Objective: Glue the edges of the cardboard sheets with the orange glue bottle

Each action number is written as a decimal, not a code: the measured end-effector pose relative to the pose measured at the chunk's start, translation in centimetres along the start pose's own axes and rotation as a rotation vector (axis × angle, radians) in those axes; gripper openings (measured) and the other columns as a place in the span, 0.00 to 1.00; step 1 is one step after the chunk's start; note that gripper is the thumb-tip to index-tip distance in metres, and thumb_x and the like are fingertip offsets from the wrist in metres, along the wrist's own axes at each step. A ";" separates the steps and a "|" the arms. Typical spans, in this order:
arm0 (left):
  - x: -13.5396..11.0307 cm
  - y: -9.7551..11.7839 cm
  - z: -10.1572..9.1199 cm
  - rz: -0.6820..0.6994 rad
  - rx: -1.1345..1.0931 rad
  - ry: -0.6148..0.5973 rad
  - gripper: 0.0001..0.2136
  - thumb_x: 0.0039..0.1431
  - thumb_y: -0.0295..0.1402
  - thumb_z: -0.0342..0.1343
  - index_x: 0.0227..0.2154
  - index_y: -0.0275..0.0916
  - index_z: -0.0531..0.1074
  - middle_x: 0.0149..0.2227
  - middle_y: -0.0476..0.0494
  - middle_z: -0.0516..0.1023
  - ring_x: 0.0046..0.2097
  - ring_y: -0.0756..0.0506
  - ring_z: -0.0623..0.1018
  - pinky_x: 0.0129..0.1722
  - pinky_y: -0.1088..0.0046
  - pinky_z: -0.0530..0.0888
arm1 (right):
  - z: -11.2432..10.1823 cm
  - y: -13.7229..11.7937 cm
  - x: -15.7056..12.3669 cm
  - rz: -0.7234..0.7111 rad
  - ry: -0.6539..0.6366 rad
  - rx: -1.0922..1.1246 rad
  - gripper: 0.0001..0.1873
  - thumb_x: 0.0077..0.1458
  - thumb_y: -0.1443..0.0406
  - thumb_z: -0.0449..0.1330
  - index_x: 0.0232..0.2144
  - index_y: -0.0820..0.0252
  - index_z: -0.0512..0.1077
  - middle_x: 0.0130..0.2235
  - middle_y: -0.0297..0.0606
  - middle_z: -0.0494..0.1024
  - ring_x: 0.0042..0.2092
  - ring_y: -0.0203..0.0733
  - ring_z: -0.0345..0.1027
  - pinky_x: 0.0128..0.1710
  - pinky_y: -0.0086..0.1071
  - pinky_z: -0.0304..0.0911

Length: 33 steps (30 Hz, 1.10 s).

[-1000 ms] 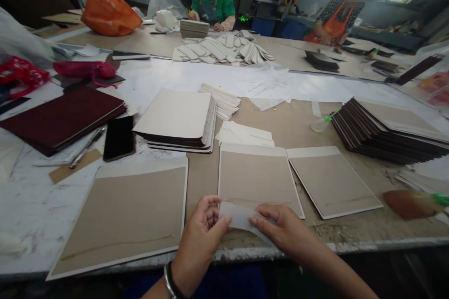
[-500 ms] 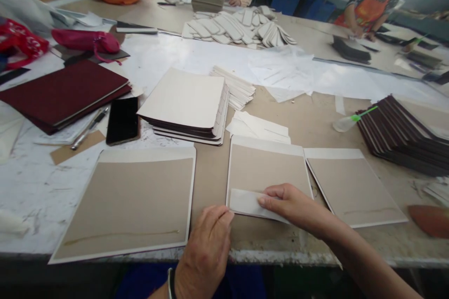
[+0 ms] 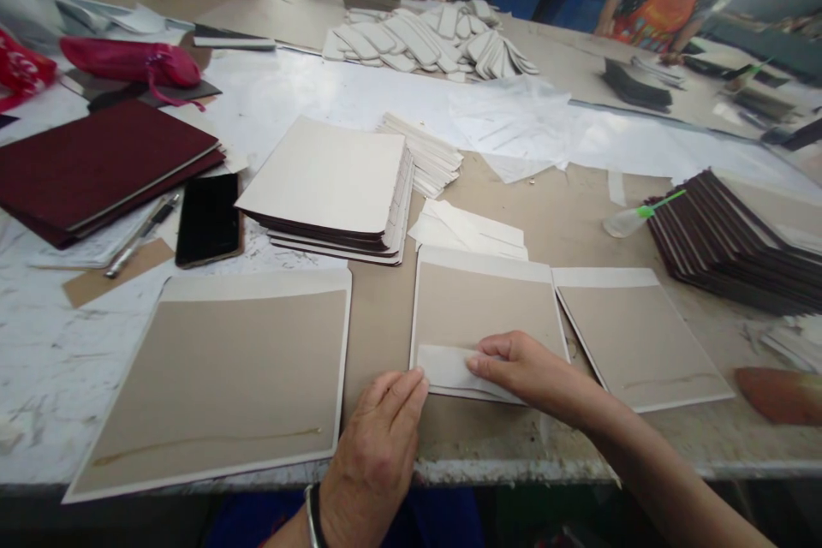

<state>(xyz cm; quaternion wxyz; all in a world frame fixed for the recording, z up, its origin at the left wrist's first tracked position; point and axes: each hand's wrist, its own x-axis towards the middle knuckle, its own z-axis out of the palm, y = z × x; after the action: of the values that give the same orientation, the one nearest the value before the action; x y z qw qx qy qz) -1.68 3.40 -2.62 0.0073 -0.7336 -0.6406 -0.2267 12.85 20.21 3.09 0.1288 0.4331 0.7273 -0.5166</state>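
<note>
Near the front edge of the table, a beige panel (image 3: 488,295) with pale borders lies flat. A white paper strip (image 3: 443,366) lies along its near edge. My right hand (image 3: 520,372) pinches the strip between thumb and fingers. My left hand (image 3: 385,428) is at the panel's near left corner, its fingers stretched out and fingertips touching the strip's left end; its thumb is hidden. On either side lie a larger-looking left panel (image 3: 224,368) and a right panel (image 3: 642,338), each with a thin brownish line of what looks like glue near its lower edge.
Behind the panels stand a stack of cream-topped sheets (image 3: 327,175) and loose white strips (image 3: 472,227). A phone (image 3: 209,218) and maroon covers (image 3: 103,167) lie left. To the right are a small green-tipped bottle (image 3: 622,223) and a dark-edged stack (image 3: 725,248). Two people work across the table.
The view has shifted slightly. My hands keep nearly the same place on the panel and strip. At the far right, the person in the orange apron has moved their hands apart.
</note>
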 end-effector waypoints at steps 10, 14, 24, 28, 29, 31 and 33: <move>-0.2 -0.5 0.3 0.050 0.037 -0.015 0.18 0.62 0.21 0.38 0.51 0.31 0.65 0.49 0.38 0.73 0.49 0.42 0.73 0.48 0.61 0.74 | -1.1 0.4 -1.3 -0.013 0.096 -0.248 0.15 0.51 0.58 0.53 0.18 0.59 0.64 0.21 0.32 0.65 0.26 0.36 0.57 0.25 0.29 0.48; 0.0 -0.5 0.3 0.112 0.076 0.033 0.17 0.63 0.21 0.36 0.48 0.28 0.67 0.47 0.39 0.74 0.48 0.42 0.72 0.48 0.63 0.72 | -2.6 3.7 -4.1 0.060 0.281 -0.364 0.14 0.53 0.58 0.52 0.20 0.58 0.64 0.24 0.34 0.67 0.28 0.38 0.60 0.28 0.29 0.50; 0.2 -2.2 1.1 0.339 0.041 0.102 0.27 0.58 0.16 0.46 0.61 0.28 0.49 0.47 0.34 0.73 0.50 0.40 0.70 0.49 0.61 0.66 | 0.2 7.6 -6.2 0.217 0.619 -0.358 0.12 0.58 0.60 0.52 0.23 0.57 0.60 0.27 0.33 0.68 0.30 0.37 0.62 0.29 0.29 0.49; 0.1 -2.8 1.4 0.373 0.038 0.098 0.30 0.58 0.18 0.47 0.62 0.31 0.46 0.46 0.35 0.75 0.48 0.40 0.72 0.48 0.61 0.66 | 0.6 7.3 -6.2 0.250 0.672 -0.369 0.11 0.57 0.59 0.54 0.26 0.58 0.64 0.30 0.36 0.72 0.34 0.40 0.65 0.31 0.30 0.49; 0.1 -2.9 1.5 0.363 0.027 0.101 0.29 0.58 0.19 0.48 0.62 0.31 0.47 0.45 0.35 0.75 0.48 0.40 0.72 0.48 0.62 0.67 | 0.6 7.4 -6.2 0.253 0.682 -0.371 0.10 0.57 0.59 0.55 0.26 0.57 0.65 0.31 0.36 0.73 0.34 0.40 0.65 0.31 0.30 0.49; 0.0 -3.1 1.7 0.342 0.015 0.110 0.29 0.58 0.19 0.48 0.62 0.32 0.48 0.45 0.34 0.74 0.46 0.40 0.73 0.47 0.62 0.67 | 0.8 7.6 -6.2 0.256 0.698 -0.379 0.10 0.57 0.58 0.56 0.27 0.57 0.66 0.31 0.36 0.73 0.34 0.41 0.66 0.30 0.30 0.49; -0.1 -3.5 1.8 0.351 0.031 0.115 0.29 0.58 0.20 0.48 0.62 0.32 0.49 0.45 0.34 0.74 0.45 0.40 0.73 0.47 0.62 0.67 | 0.9 7.8 -6.1 0.262 0.707 -0.389 0.10 0.57 0.58 0.56 0.27 0.57 0.67 0.31 0.36 0.74 0.34 0.41 0.67 0.30 0.30 0.49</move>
<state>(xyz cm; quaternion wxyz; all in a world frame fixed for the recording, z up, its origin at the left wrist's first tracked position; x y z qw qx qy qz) -4.36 4.48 -5.28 0.0946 -0.8199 -0.5044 -0.2537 22.19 17.07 1.59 0.0156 0.6401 0.7494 -0.1686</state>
